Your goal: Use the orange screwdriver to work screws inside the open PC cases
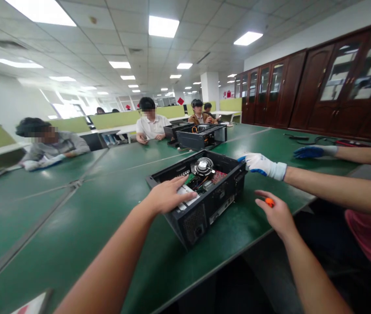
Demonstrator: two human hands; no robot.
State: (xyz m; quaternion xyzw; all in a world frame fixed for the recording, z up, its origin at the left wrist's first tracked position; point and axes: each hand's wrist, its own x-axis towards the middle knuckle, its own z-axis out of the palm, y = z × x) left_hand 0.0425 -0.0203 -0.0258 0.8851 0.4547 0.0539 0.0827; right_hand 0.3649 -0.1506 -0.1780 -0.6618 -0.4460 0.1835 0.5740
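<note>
An open black computer case [224,198] lies on the green table in front of me. Inside it a round silver CPU cooler [204,166], a green circuit board and cables show. My left hand [168,195] rests palm down, fingers stretched, on the near left part of the case, over a white-labelled metal box [188,198]. To the right of the case, above the table edge, my right hand [278,213] holds an orange object [269,202], mostly hidden by the fingers. A co-worker's gloved hand [260,165] touches the far right corner of the case.
The co-worker's other gloved hand [312,151] rests on the table [123,253] at the right, near a black cable and tools. Another opened computer case [201,137] stands farther back. Several people sit around the far side. A flat white item [31,305] lies bottom left.
</note>
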